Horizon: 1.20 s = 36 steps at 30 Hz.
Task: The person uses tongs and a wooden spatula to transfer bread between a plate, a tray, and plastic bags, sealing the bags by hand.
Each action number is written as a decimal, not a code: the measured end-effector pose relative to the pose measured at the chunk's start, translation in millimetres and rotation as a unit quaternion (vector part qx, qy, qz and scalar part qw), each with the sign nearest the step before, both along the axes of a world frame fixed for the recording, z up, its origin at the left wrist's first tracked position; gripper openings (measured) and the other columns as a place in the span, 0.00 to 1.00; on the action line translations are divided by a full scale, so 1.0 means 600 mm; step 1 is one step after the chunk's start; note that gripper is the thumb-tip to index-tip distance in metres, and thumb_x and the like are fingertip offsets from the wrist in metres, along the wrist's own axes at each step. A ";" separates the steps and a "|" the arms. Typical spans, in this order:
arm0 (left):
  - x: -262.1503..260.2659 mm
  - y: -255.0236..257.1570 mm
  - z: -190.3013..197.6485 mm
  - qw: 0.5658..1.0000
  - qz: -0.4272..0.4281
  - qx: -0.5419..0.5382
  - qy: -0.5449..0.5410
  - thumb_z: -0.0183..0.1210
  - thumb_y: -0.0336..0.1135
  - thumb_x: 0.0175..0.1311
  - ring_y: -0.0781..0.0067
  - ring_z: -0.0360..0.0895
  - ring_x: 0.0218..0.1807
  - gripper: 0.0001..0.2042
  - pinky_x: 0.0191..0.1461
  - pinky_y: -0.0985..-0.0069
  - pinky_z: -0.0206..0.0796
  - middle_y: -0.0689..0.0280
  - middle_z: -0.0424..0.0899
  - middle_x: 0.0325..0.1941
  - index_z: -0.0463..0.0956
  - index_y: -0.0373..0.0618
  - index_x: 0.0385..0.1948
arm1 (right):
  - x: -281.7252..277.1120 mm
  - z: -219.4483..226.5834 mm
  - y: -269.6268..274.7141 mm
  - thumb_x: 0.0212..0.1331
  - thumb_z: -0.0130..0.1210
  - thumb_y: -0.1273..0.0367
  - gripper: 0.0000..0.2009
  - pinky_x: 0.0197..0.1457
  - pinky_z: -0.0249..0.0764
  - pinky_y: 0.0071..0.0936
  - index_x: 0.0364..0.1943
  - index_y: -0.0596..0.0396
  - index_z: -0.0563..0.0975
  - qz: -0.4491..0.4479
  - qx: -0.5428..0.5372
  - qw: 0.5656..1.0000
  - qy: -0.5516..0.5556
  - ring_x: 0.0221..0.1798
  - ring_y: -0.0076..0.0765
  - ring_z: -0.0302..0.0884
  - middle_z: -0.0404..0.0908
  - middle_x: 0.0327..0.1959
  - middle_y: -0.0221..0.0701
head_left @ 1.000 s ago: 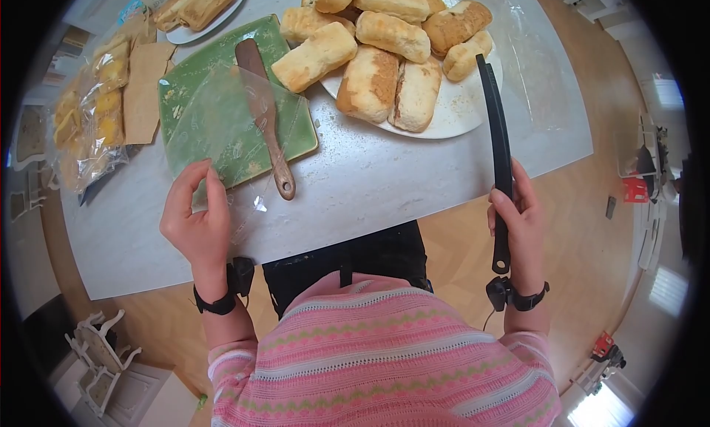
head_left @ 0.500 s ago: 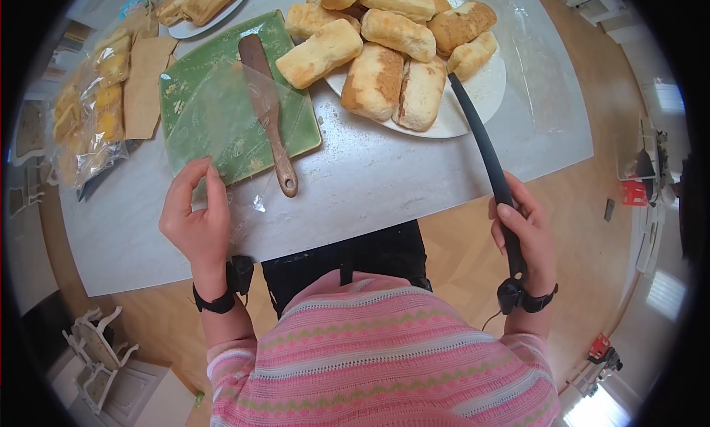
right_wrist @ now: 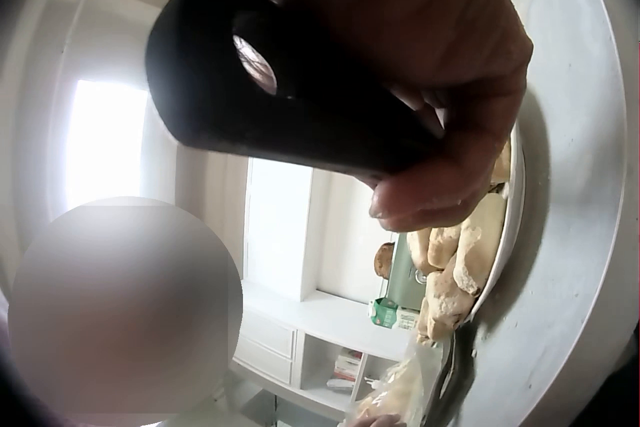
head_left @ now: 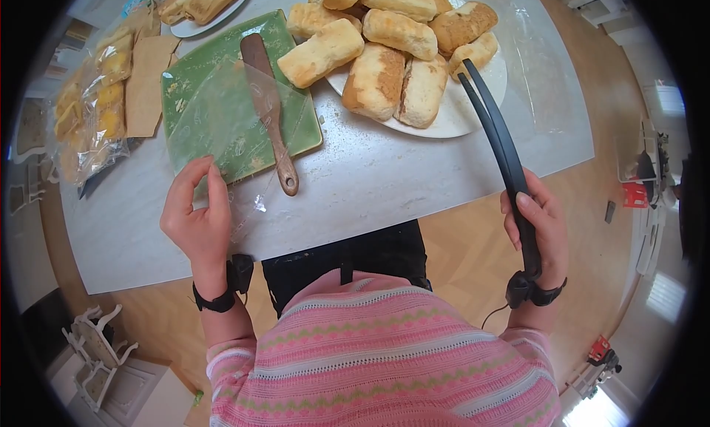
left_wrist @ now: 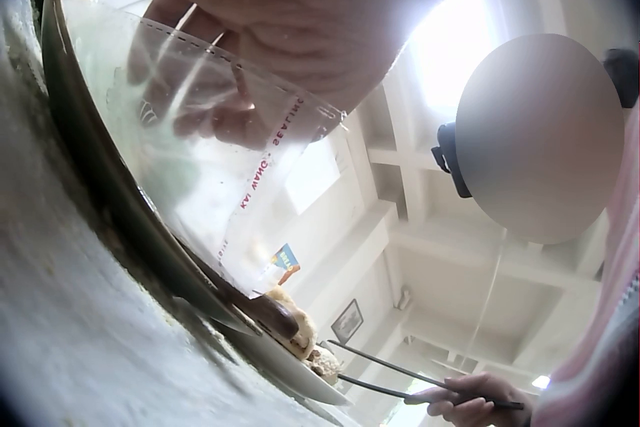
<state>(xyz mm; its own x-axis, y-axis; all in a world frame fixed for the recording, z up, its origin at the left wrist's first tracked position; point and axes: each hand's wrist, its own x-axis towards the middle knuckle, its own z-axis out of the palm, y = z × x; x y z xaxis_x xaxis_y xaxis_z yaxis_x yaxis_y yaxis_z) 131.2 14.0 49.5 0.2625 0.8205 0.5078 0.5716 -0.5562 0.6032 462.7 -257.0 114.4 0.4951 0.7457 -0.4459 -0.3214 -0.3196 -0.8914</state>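
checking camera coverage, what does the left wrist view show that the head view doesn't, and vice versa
Only left wrist: readable red lettering on the clear bag, a framed picture and the ceiling. Only head: a brown sheet and the wooden floor. Both: the bag, the left hand pinching it, the right hand gripping black tongs, the green plate and bread rolls.

L fingers (head_left: 208, 164) pinched, R curled.
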 end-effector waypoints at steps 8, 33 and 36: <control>0.007 -0.001 0.002 1.000 -0.011 0.000 -0.008 0.63 0.22 0.60 0.63 0.87 0.43 0.03 0.51 0.71 0.76 0.58 0.89 0.39 0.84 0.36 0.35 | -0.010 0.007 0.051 0.71 0.51 0.62 0.21 0.12 0.59 0.16 0.59 0.66 0.70 0.056 0.066 0.989 0.124 0.13 0.21 0.67 0.79 0.35 0.38; 0.009 0.005 0.011 1.000 -0.018 0.017 -0.018 0.64 0.25 0.60 0.70 0.85 0.39 0.04 0.42 0.75 0.75 0.61 0.89 0.36 0.84 0.38 0.35 | -0.073 -0.018 0.093 0.72 0.50 0.68 0.25 0.16 0.65 0.16 0.71 0.59 0.63 -0.001 0.119 0.990 0.073 0.19 0.22 0.72 0.76 0.38 0.34; 0.013 0.010 0.027 1.000 -0.005 0.010 -0.016 0.65 0.25 0.60 0.73 0.83 0.35 0.04 0.36 0.78 0.73 0.63 0.89 0.35 0.84 0.39 0.35 | -0.085 -0.017 0.080 0.71 0.52 0.68 0.28 0.18 0.66 0.17 0.73 0.59 0.61 0.040 0.141 0.987 0.072 0.20 0.23 0.72 0.76 0.39 0.36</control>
